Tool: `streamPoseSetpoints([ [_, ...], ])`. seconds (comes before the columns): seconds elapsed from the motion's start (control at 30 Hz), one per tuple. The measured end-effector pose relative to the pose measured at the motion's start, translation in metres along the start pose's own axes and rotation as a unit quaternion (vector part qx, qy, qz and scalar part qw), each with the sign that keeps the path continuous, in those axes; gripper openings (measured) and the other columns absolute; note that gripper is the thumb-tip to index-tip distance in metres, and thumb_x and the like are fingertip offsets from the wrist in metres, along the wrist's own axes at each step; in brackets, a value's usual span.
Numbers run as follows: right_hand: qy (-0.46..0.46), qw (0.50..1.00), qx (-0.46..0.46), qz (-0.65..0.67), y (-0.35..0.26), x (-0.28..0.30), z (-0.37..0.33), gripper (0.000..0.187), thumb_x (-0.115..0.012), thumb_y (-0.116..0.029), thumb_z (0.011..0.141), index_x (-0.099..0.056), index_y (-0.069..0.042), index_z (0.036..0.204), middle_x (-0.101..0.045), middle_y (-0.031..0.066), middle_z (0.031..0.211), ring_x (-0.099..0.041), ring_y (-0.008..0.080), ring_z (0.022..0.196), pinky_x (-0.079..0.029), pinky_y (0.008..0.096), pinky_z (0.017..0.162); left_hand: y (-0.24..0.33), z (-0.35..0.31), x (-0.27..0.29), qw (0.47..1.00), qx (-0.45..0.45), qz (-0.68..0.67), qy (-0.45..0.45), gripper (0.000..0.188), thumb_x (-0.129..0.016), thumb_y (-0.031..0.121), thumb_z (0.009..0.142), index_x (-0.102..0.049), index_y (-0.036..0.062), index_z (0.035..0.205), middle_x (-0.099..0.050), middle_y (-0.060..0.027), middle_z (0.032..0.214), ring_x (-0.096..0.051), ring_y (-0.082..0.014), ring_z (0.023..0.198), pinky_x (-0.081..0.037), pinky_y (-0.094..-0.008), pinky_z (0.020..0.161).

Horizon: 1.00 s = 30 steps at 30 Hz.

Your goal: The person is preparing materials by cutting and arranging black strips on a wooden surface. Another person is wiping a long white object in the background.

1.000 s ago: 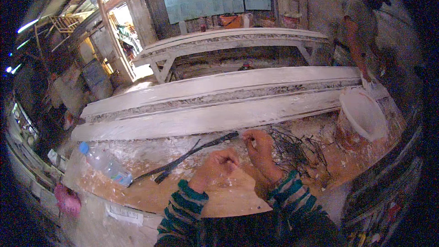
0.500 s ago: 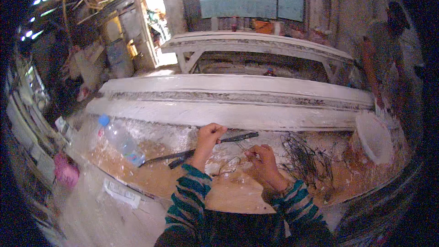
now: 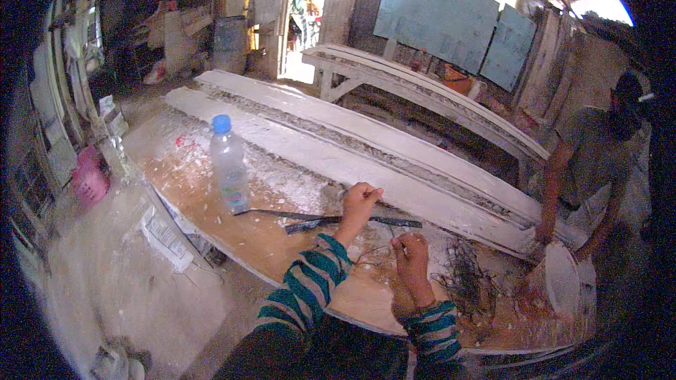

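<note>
My left hand (image 3: 360,205) is closed in a pinch above the board; whatever its fingertips hold is too fine to make out. Lower and to its right, my right hand (image 3: 412,259) pinches a thin wire-like strand (image 3: 392,231) that sticks up toward the left hand. Behind both hands lies a narrow black strip (image 3: 391,222), running left across the board. To the right of my right hand spreads a loose tangle of dark wire-like strands (image 3: 468,274).
A clear bottle with a blue cap (image 3: 229,169) stands on the dusty board (image 3: 260,246) at left. Long white-coated planks (image 3: 338,151) cross behind. At right, a person (image 3: 591,148) leans over a white bucket (image 3: 562,278). A pink bag (image 3: 90,177) sits far left.
The view has tilted and turned, bringing the person and bucket at right more fully into sight. Both my hands stay pinched close together over the board.
</note>
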State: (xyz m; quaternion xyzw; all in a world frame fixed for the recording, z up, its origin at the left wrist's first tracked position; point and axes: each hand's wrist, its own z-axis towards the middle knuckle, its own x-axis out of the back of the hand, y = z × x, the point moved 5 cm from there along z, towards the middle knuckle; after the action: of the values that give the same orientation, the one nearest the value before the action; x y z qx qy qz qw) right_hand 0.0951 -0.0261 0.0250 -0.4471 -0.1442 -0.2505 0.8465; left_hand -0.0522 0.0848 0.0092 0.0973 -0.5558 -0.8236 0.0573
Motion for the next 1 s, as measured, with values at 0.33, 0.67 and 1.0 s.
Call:
streamPoseSetpoints([
  [0.33, -0.031, 0.965, -0.103, 0.239, 0.015, 0.056, -0.049, 0.021, -0.053, -0.023, 0.083, -0.053, -0.006, 0.07, -0.054, 0.0027, 0.069, -0.051, 0.0183, 0.069, -0.041, 0.035, 0.07, 0.041, -0.017, 0.005, 0.963, -0.077, -0.005, -0.258, 0.02, -0.064, 0.023, 0.076, -0.062, 0.0043, 0.081, -0.058, -0.0028, 0.07, -0.05, -0.0082, 0.063, -0.043, -0.0242, 0.058],
  [0.67, 0.134, 0.57, -0.072, 0.808, 0.075, 0.115, -0.079, 0.023, -0.049, -0.032, 0.085, -0.059, -0.016, 0.098, -0.06, -0.0012, 0.083, -0.054, 0.015, 0.075, -0.036, 0.0407, 0.089, 0.001, -0.015, 0.104, 0.89, 0.018, 0.406, -0.209, 0.012, -0.063, 0.018, 0.07, -0.065, 0.0075, 0.076, -0.06, -0.0158, 0.08, -0.058, -0.0316, 0.076, -0.046, -0.0397, 0.068],
  [1.0, 0.111, 0.614, -0.298, 0.722, 0.077, 0.082, -0.083, 0.022, -0.049, -0.031, 0.085, -0.06, -0.011, 0.083, -0.06, 0.002, 0.065, -0.056, 0.0188, 0.061, -0.046, 0.035, 0.069, 0.011, -0.026, 0.078, 0.868, -0.123, 0.442, -0.191, 0.008, -0.061, 0.015, 0.067, -0.065, 0.0093, 0.068, -0.058, -0.014, 0.075, -0.056, -0.0312, 0.076, -0.044, -0.0397, 0.07],
])
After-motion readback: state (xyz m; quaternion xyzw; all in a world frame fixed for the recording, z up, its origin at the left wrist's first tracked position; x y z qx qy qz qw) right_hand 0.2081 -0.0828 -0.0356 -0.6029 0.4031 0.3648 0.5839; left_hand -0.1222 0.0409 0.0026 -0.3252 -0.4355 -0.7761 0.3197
